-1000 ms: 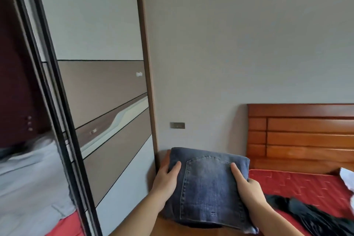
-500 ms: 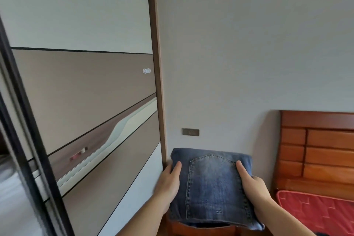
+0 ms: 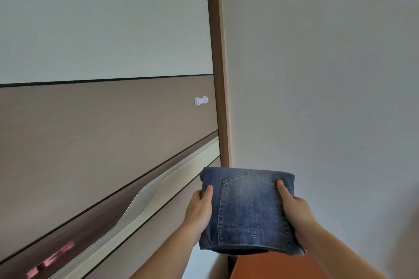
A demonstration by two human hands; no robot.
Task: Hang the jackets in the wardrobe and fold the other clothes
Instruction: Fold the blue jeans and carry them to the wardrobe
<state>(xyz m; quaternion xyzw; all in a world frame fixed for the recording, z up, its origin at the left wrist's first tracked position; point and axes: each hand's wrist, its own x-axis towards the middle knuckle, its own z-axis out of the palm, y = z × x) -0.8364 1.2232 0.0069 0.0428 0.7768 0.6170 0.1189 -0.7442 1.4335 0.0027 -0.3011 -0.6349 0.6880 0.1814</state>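
A folded pair of blue jeans (image 3: 247, 208), back pocket facing up, is held in the air in front of me. My left hand (image 3: 199, 209) grips its left edge with the thumb on top. My right hand (image 3: 294, 210) grips the right edge the same way. The bundle hangs just right of the wardrobe's sliding door (image 3: 102, 133), near the door's wooden side frame (image 3: 218, 75). The inside of the wardrobe is out of view.
The sliding door has grey and brown panels, a long pale recessed handle (image 3: 145, 199) and a small white knob (image 3: 201, 100). A plain grey wall (image 3: 317, 75) fills the right. An orange-brown wooden surface (image 3: 272, 267) lies below the jeans.
The view has swung left and up: the bed, headboard and the wardrobe's open side have left the frame. Both hands keep the same grip on the jeans, now closer to the door.
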